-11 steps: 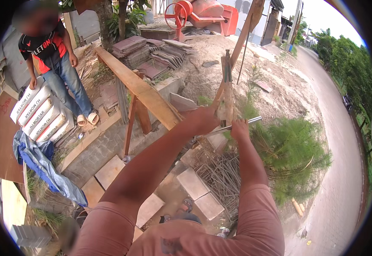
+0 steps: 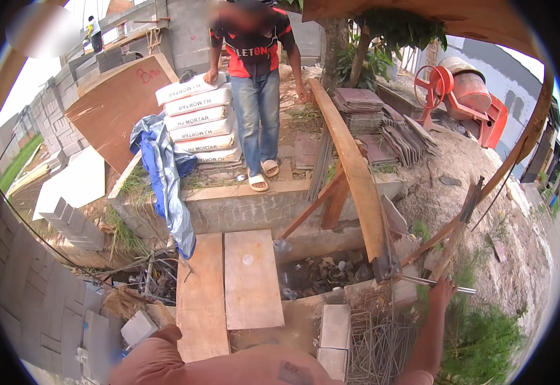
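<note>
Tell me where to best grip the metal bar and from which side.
Probably take the metal bar by its right end, coming from the right: it's slim and straight, and that end juts past the right hand, away from the plank.

A slim, straight metal rod [image 2: 417,280] with a bright silvery shine sits at the near end of the long wooden beam [image 2: 350,167], jutting out to the right of it. The rod slants slightly down across the view away from the beam. The right hand [image 2: 444,292] grips it partway along, leaving a bare tip beyond the fingers, farthest from the beam; whether its inner end touches the beam is unclear.
</note>
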`<act>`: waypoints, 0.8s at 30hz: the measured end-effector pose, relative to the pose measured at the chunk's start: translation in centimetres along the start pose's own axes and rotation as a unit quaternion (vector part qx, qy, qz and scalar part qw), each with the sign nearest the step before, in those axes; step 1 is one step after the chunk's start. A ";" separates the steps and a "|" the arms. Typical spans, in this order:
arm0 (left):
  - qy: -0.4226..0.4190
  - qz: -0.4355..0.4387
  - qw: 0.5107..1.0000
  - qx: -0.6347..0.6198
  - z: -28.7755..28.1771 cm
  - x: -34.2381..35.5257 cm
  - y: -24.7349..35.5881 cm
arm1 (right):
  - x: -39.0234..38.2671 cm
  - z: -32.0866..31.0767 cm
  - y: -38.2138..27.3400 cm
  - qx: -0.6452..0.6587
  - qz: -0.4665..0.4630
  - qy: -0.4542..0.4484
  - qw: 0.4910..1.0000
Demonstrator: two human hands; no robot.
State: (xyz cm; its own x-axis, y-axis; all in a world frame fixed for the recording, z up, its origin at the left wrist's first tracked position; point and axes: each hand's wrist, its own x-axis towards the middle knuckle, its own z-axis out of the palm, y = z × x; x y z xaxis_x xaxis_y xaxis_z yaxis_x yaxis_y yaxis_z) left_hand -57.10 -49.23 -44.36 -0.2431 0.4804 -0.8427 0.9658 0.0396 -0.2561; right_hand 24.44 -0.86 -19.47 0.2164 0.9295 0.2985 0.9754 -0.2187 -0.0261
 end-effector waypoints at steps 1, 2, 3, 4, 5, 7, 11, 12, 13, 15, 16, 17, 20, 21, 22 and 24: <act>0.051 -0.147 0.953 -0.260 -5.4 -4.3 1.3 | -1.4 -3.1 4.1 -0.059 0.041 0.003 0.997; 0.073 -0.294 0.848 -0.435 0.6 -7.3 -1.9 | -0.9 -2.9 2.5 -0.043 0.031 -0.012 0.999; 0.153 -0.408 0.699 -0.567 3.3 -9.8 -4.6 | -1.3 -2.7 2.5 -0.038 0.033 0.005 0.999; 0.212 -0.361 0.796 -0.436 7.2 -13.4 -7.8 | -1.6 -1.4 2.2 -0.012 0.010 0.003 1.000; 0.177 -0.290 0.898 -0.279 8.2 -15.8 -6.5 | -1.6 -1.7 2.0 -0.010 -0.008 0.016 1.000; 0.286 -0.449 0.683 -0.501 10.1 -14.4 -2.6 | -1.6 -0.5 2.8 -0.021 -0.013 0.020 0.999; 0.213 -0.273 0.692 -0.634 4.7 -5.8 8.5 | -0.6 -3.0 1.0 -0.004 -0.022 -0.037 0.999; 0.195 -0.194 0.710 -0.648 1.6 -4.1 12.4 | -0.1 -2.3 0.9 0.005 -0.018 -0.044 0.999; 0.169 -0.108 0.731 -0.652 -1.9 -2.3 16.0 | -0.2 -2.7 1.2 0.004 -0.024 -0.041 0.999; 0.140 0.016 0.748 -0.649 -7.2 -1.8 21.7 | -0.7 -2.7 0.7 0.008 -0.042 -0.048 0.998; 0.135 0.063 0.751 -0.643 -9.2 -1.8 23.6 | -0.4 -2.7 0.5 0.012 -0.049 -0.048 0.998; 0.143 0.078 0.755 -0.635 -10.3 -3.5 24.1 | 0.0 -1.8 -0.5 0.037 -0.062 -0.042 0.997; 0.188 0.199 0.800 -0.534 -12.6 -1.3 25.8 | -0.5 -1.5 2.4 0.045 -0.051 -0.007 0.998; 0.265 0.251 0.813 -0.454 -12.3 -1.6 24.8 | -0.7 -1.5 2.3 0.050 -0.058 0.014 0.997; 0.297 0.259 0.812 -0.429 -11.6 -1.8 23.6 | -1.0 -1.4 2.1 0.058 -0.065 0.033 0.996; 0.161 0.154 0.773 -0.595 -10.4 -1.0 19.8 | -1.2 -0.8 1.5 0.077 -0.064 0.056 0.993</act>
State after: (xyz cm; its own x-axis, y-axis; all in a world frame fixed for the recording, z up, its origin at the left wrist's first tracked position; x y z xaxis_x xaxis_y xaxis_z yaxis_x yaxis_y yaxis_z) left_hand -36.77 -39.84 -43.65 -0.1356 0.8128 -0.5665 0.4193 0.5651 0.7105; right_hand 25.66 -2.53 -19.06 0.0921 0.9065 0.4121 0.9912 -0.0441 -0.1246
